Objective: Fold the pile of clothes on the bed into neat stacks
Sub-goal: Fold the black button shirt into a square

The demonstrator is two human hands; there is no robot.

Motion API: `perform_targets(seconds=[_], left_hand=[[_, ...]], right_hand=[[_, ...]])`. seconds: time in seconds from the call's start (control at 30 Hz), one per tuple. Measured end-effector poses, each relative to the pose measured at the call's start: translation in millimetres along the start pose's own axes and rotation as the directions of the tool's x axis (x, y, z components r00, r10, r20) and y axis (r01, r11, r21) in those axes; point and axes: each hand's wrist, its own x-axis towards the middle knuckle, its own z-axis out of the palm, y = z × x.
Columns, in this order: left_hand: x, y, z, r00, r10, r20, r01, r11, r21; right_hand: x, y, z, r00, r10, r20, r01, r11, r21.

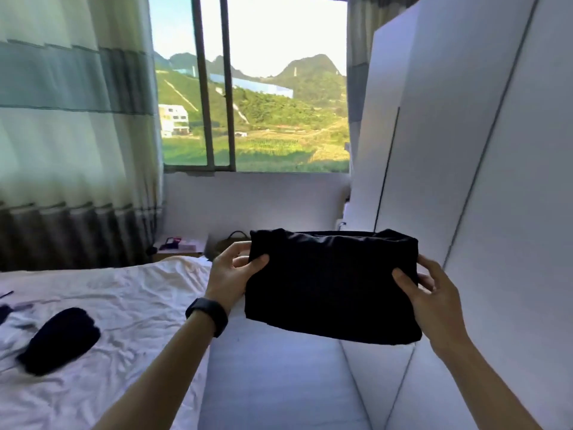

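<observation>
A folded black garment (331, 283) is held up in the air between the bed and the white wardrobe, above the floor gap. My left hand (232, 271) grips its left edge, thumb in front and fingers behind; a black watch sits on that wrist. My right hand (424, 293) grips its right edge the same way. On the bed (124, 305) with its crumpled white sheet lies a dark rolled piece of clothing (59, 339) at the left. More dark fabric (4, 311) shows at the far left edge, cut off by the frame.
A tall white wardrobe (465, 181) stands close on the right. A narrow strip of light floor (273, 383) runs between it and the bed. A bedside table (179, 246) and a basket (231, 242) stand under the window. Striped curtains (71, 135) hang at the left.
</observation>
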Motion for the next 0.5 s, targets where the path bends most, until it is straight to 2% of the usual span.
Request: perform_targets(seconds=[0.2,0.3,0.5], left_hand=[[7.3,-48.5,-50.1,0.960,-0.143,-0.242,0.157,0.987,0.037],[19.4,-73.3,-81.2,0.912,-0.195,-0.361,0.220,0.975,0.030],[47.2,-121.9,-136.7,0.797,-0.227,-0.560,0.281,0.960,0.011]], right_hand=[[58.9,54.7,88.2,0.961,0.089,0.261,-0.102,0.994,0.034],[82.0,81.9,142.2,0.914,0.120,0.388,-0.137,0.990,0.016],[121.2,137.8,249.8,0.817,0.173,0.550,-0.181,0.983,-0.040]])
